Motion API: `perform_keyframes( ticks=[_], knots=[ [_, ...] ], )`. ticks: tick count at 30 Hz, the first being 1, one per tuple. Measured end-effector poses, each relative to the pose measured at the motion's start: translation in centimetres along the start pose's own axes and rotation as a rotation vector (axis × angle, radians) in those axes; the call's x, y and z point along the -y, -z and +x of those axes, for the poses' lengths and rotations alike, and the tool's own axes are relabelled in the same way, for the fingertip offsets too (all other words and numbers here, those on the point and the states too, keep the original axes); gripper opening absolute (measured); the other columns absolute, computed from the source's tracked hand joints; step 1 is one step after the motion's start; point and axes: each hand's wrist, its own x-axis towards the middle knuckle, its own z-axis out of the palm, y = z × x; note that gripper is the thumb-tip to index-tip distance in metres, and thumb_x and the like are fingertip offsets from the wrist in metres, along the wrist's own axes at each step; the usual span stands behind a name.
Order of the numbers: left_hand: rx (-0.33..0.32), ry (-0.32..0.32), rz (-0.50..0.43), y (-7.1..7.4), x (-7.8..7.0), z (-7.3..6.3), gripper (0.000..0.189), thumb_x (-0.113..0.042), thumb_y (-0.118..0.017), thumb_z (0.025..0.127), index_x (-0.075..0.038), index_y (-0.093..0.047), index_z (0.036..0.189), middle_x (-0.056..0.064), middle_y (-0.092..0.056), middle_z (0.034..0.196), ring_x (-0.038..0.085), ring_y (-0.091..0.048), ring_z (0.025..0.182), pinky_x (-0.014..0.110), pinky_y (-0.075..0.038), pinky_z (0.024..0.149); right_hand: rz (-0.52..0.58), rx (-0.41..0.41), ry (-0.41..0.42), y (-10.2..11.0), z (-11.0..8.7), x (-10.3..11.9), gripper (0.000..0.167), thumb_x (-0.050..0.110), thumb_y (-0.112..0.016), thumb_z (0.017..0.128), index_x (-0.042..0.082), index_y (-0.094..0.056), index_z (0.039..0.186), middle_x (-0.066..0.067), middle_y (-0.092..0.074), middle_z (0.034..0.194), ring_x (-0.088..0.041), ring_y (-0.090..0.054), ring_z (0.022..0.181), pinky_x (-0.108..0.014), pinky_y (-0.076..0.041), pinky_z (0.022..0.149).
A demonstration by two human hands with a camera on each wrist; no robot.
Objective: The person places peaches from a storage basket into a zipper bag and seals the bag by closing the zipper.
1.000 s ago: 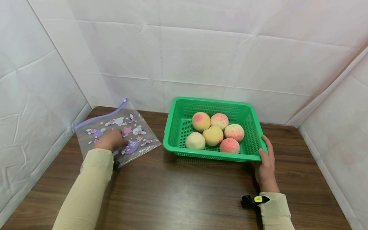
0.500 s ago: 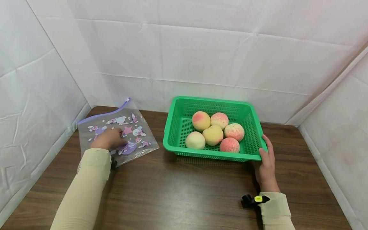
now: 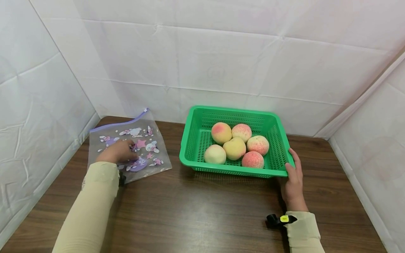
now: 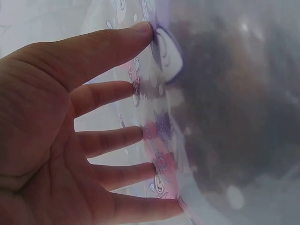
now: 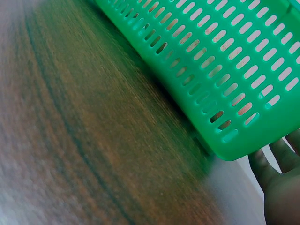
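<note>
A clear zip bag [image 3: 141, 143] with a purple zip edge and cartoon prints lies flat on the table at left. My left hand [image 3: 117, 151] is over it; in the left wrist view the fingers [image 4: 112, 140] are spread and fairly straight, their tips pressing on the plastic. At right, my right hand [image 3: 293, 182] holds the front right corner of a green plastic basket [image 3: 234, 171], thumb at the rim and fingers along the outer side. Several peaches, such as a yellow peach [image 3: 234, 148] and a red peach [image 3: 252, 160], lie in the basket.
The brown wood-grain table [image 3: 190, 211] meets a white sheet-covered wall [image 3: 202, 63] behind the basket and bag. White side walls stand at left and right. A black strap [image 3: 278, 220] is by the right wrist.
The zip bag has turned slightly, its lower right corner shifting left and its zip end shifting right. My left hand has slid a little to the left. The basket and right hand have stayed still.
</note>
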Motion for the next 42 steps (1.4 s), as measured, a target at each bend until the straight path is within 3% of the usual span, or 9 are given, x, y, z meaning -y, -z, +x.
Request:
perform_keyframes(
  ticks=[5,12,23,29,37,42],
  knots=[
    [-0.013,-0.035,-0.002,0.1,0.3,-0.1,0.070,-0.034,-0.066,0.086,0.003,-0.042,0.141,0.035,-0.044,0.138,0.048,-0.049,0.120,0.067,-0.039,0.097,0.013,0.007,-0.006,0.0,0.0,0.0,0.051,0.021,-0.034,0.100,0.027,-0.033,0.151,0.002,-0.034,0.146,-0.014,-0.041,0.117,-0.021,-0.039,0.088],
    [-0.015,-0.056,0.003,0.3,0.7,-0.1,0.070,-0.032,-0.069,0.084,0.003,-0.045,0.139,0.037,-0.044,0.137,0.048,-0.049,0.120,0.066,-0.039,0.099,-0.017,0.004,-0.004,-0.1,0.1,0.0,0.051,0.022,-0.034,0.100,0.028,-0.033,0.150,0.002,-0.033,0.148,-0.014,-0.039,0.119,-0.021,-0.036,0.091],
    [-0.011,-0.108,-0.030,0.7,1.5,0.0,0.065,-0.027,-0.072,0.080,0.000,-0.050,0.135,0.034,-0.051,0.132,0.037,-0.054,0.103,0.064,-0.042,0.095,-0.041,0.002,-0.004,-0.1,0.2,-0.1,0.051,0.023,-0.034,0.100,0.030,-0.033,0.150,0.002,-0.032,0.150,-0.013,-0.037,0.122,-0.025,-0.033,0.095],
    [-0.021,-0.147,-0.026,0.7,2.2,0.3,0.065,-0.026,-0.076,0.077,-0.001,-0.053,0.133,0.033,-0.053,0.131,0.039,-0.055,0.106,0.063,-0.042,0.097,-0.030,0.005,0.000,0.0,0.2,-0.1,0.051,0.022,-0.034,0.100,0.029,-0.033,0.150,0.001,-0.031,0.150,-0.013,-0.038,0.122,-0.023,-0.034,0.093],
    [-0.013,-0.166,0.004,1.0,2.6,0.3,0.066,-0.026,-0.078,0.076,-0.002,-0.054,0.132,0.036,-0.048,0.134,0.051,-0.051,0.118,0.065,-0.038,0.100,-0.039,0.007,0.001,0.0,0.2,-0.1,0.051,0.023,-0.034,0.100,0.030,-0.032,0.150,0.001,-0.031,0.150,-0.013,-0.038,0.122,-0.021,-0.035,0.093],
    [0.003,-0.170,-0.008,1.1,2.8,0.3,0.065,-0.024,-0.079,0.076,-0.002,-0.055,0.132,0.037,-0.046,0.135,0.050,-0.049,0.119,0.067,-0.036,0.100,-0.033,0.007,-0.007,0.1,0.1,-0.1,0.051,0.023,-0.034,0.100,0.029,-0.032,0.150,0.001,-0.031,0.150,-0.013,-0.038,0.121,-0.021,-0.036,0.092]
  ],
)
